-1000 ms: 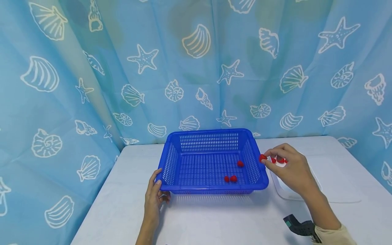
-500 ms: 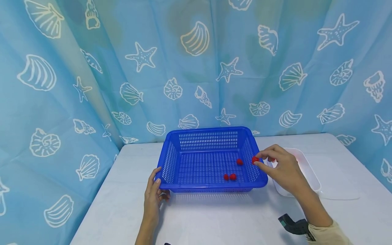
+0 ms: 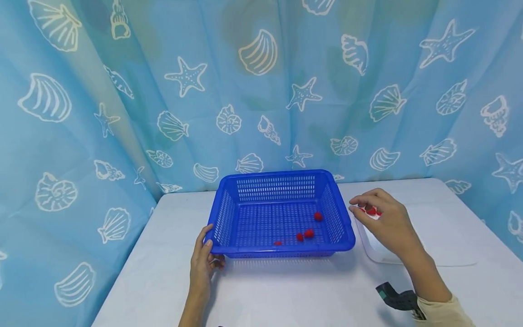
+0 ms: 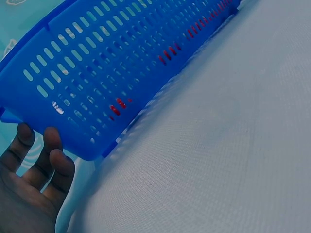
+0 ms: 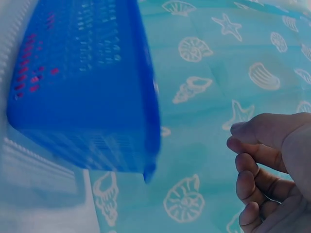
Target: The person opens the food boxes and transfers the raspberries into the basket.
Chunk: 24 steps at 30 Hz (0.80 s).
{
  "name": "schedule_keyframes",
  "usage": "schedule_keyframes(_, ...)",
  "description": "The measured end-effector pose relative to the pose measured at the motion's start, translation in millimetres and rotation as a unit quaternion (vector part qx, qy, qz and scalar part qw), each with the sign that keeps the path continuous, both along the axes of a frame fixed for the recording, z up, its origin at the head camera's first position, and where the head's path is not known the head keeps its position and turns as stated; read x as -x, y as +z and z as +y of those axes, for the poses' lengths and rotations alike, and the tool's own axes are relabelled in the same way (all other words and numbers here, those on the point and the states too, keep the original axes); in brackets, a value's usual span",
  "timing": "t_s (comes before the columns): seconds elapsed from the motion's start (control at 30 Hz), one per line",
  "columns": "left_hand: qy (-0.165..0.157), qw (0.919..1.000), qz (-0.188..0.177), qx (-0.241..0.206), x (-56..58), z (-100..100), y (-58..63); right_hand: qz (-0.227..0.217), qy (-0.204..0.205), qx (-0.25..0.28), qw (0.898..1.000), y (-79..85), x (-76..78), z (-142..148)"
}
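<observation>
The left hand (image 3: pixel 202 268) grips the near left corner of a blue slotted plastic basket (image 3: pixel 282 249) on the tabletop (image 3: pixel 286 293). Four red berries (image 3: pixel 308 233) lie inside, one partly hidden behind the front rim. The right hand (image 3: pixel 388 225) holds nothing, thumb and forefinger close together, over a white tray (image 3: pixel 375 250) with more red berries, just beside the basket.
</observation>
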<state>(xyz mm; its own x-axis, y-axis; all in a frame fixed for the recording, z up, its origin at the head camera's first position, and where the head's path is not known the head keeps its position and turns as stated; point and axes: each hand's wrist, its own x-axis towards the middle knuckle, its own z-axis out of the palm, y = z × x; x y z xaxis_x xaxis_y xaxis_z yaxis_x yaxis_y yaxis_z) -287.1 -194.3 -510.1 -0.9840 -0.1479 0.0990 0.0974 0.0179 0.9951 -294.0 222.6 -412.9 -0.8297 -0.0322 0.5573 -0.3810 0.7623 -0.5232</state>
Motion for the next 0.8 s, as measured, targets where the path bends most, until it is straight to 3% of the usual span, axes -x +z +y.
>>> schedule_keyframes(0.3, -0.002, 0.9999, -0.010, 0.001, -1.0, 0.6, 1.5, -0.017, -0.059, 0.003, 0.998, 4.0, -1.1, 20.0)
schedule_keyframes(0.8, 0.001, 0.9999, -0.013, 0.002, -1.1, 1.3, -0.1, -0.022, -0.076, -0.005, 0.997, -3.2, 5.6, 32.1)
